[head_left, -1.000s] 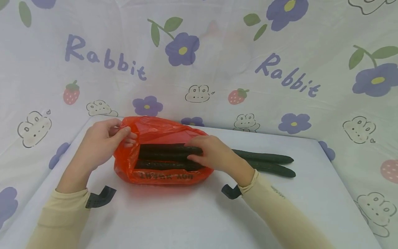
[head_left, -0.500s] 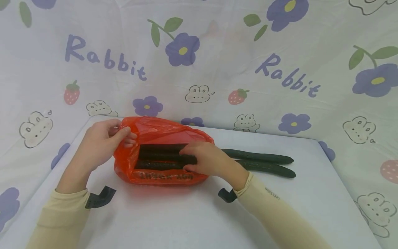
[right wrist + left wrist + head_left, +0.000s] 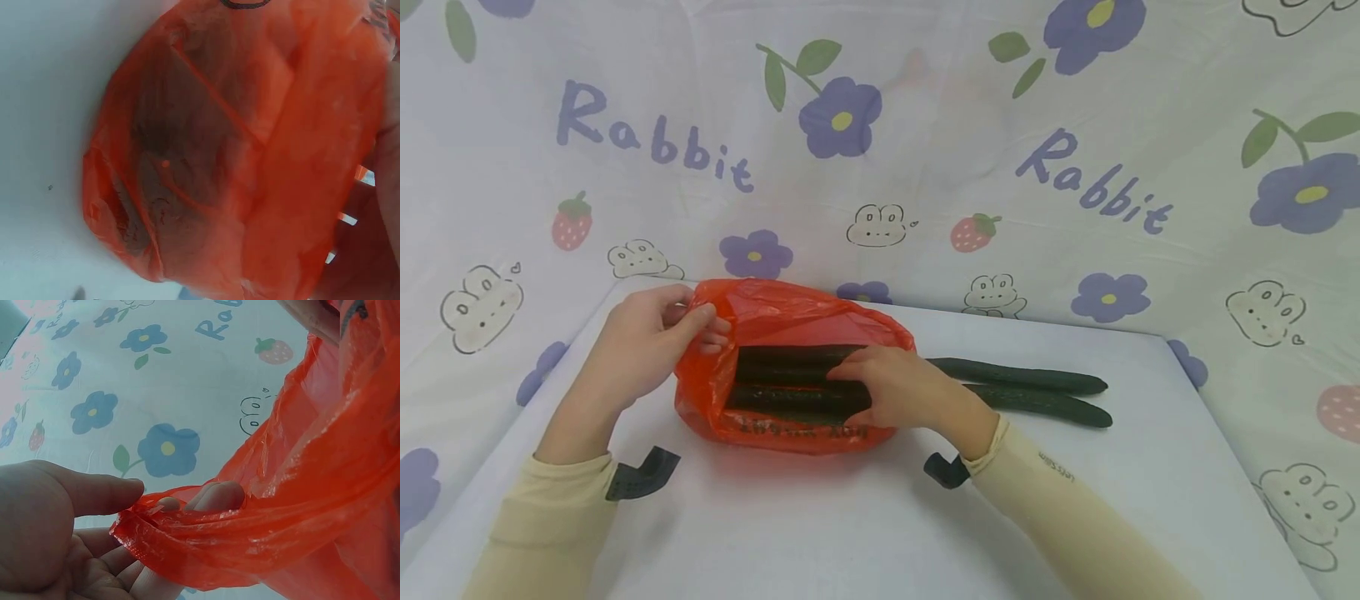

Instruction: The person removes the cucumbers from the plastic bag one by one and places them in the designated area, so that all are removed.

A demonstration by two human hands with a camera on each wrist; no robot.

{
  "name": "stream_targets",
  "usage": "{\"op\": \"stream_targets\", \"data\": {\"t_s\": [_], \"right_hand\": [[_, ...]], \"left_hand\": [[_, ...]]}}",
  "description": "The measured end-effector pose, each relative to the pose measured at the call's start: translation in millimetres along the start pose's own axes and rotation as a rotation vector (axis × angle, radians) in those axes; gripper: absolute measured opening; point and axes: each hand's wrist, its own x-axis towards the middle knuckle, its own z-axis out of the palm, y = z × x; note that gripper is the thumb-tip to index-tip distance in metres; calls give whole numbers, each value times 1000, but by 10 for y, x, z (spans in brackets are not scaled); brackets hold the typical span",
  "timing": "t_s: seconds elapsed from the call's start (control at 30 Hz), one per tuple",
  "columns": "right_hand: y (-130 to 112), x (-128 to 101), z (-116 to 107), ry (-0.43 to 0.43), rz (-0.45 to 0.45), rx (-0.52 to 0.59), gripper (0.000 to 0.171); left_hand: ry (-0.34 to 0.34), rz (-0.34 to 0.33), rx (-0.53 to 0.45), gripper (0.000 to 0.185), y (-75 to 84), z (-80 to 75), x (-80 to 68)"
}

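In the head view a red plastic bag (image 3: 782, 300) lies on its side with its mouth toward me. Long dark green cucumbers (image 3: 782, 397) lie in it, side by side. My left hand (image 3: 651, 337) pinches the bag's left rim between thumb and fingers; the left wrist view shows the gathered film (image 3: 187, 537) there. My right hand (image 3: 895, 387) reaches over the right end of the mouth, thumb in front and fingers behind, gripping the front cucumber. Most of that grip is hidden; in the right wrist view the bag wall (image 3: 206, 125) covers much of it.
Two more cucumbers (image 3: 1045, 403) lie on the white table (image 3: 820, 525) to the right of the bag, partly behind my right wrist. A patterned cloth (image 3: 925, 167) hangs behind the table. Dark wrist mounts (image 3: 643, 473) stick out from the sleeves.
My right hand has moved left along the cucumbers and spread its thumb toward me. The bag's front edge has sagged slightly forward. My left hand stays on the rim.
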Motion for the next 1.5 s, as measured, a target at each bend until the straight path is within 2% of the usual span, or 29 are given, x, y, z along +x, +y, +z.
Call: {"op": "stream_targets", "data": {"t_s": [0.27, 0.9, 1.27, 1.5], "right_hand": [[41, 114, 32, 47, 1, 31, 37], [24, 211, 228, -28, 51, -53, 26], [-43, 213, 239, -17, 77, -73, 21], [-75, 225, 275, -17, 76, -126, 17]], "left_hand": [[-2, 7, -6, 36, 3, 8, 7], [-6, 10, -7, 34, 15, 27, -5], [-6, 16, -8, 33, 14, 32, -10], [-9, 14, -6, 33, 19, 33, -8]]}}
